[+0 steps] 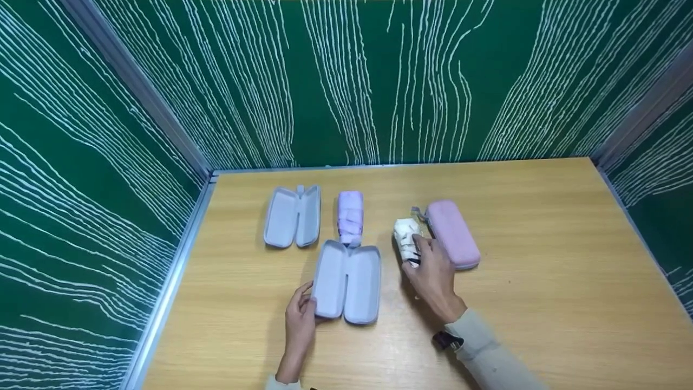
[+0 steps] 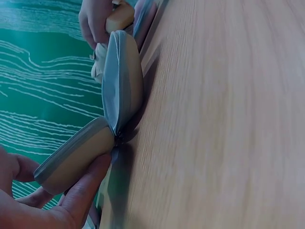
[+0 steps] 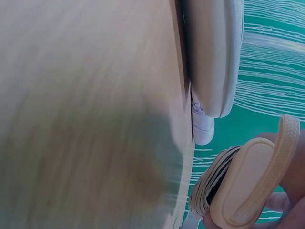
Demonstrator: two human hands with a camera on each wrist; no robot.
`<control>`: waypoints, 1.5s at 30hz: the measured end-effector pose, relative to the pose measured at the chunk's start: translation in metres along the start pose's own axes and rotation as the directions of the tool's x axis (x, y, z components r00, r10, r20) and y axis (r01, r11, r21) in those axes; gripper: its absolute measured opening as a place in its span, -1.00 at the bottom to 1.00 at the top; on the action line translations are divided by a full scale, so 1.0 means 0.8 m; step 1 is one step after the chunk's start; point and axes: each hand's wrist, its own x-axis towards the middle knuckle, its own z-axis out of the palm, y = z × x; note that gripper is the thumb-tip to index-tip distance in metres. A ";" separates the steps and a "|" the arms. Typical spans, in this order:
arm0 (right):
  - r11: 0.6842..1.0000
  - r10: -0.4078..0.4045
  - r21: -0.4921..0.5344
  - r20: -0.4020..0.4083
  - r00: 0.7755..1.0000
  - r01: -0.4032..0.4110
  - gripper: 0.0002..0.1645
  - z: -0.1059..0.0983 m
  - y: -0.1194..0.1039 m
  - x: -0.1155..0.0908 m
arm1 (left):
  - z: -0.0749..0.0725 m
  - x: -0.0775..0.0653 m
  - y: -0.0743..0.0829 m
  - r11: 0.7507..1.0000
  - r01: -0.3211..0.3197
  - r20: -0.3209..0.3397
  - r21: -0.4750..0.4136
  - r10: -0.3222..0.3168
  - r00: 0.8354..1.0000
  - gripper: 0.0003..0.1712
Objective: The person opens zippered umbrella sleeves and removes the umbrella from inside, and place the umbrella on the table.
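Observation:
A grey hinged zip case (image 1: 363,287) lies spread open in front of me. My left hand (image 1: 301,319) holds its left half by the outer edge; in the left wrist view that half of the case (image 2: 71,155) tilts up from the table, a finger against its outer shell. My right hand (image 1: 433,271) grips a white folded compact umbrella (image 1: 405,235) to the right of the case. Up close in the right wrist view, the umbrella's flat beige handle (image 3: 245,179) and wrist strap (image 3: 281,164) show. Part of the right hand is out of that view.
Behind the open case lies a purple folded umbrella (image 1: 350,214). A second open grey case (image 1: 284,219) is at the back left. Beside the right hand lies a closed pink case (image 1: 453,233). Green panels (image 1: 335,81) with white lines enclose the wooden table (image 1: 552,260).

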 end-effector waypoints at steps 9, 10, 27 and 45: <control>0.999 -0.006 -0.048 0.051 0.999 0.009 -0.27 0.008 -0.006 -0.012 | -0.019 -0.001 -0.002 0.997 0.068 -0.015 -0.035 -0.068 0.998 -0.48; 0.999 -0.009 -0.052 0.058 0.998 0.012 -0.28 0.008 -0.007 -0.013 | -0.021 -0.001 -0.002 0.996 0.075 -0.021 -0.037 -0.076 0.997 -0.48; 0.992 -0.008 -0.121 0.156 0.988 0.027 -0.20 0.019 -0.024 -0.024 | -0.054 -0.004 -0.006 0.990 0.129 -0.067 -0.047 -0.132 0.989 -0.47; 0.987 -0.052 -0.140 0.180 0.982 0.078 -0.15 0.034 -0.038 -0.040 | -0.068 -0.009 -0.012 0.982 0.178 -0.093 -0.057 -0.182 0.979 -0.47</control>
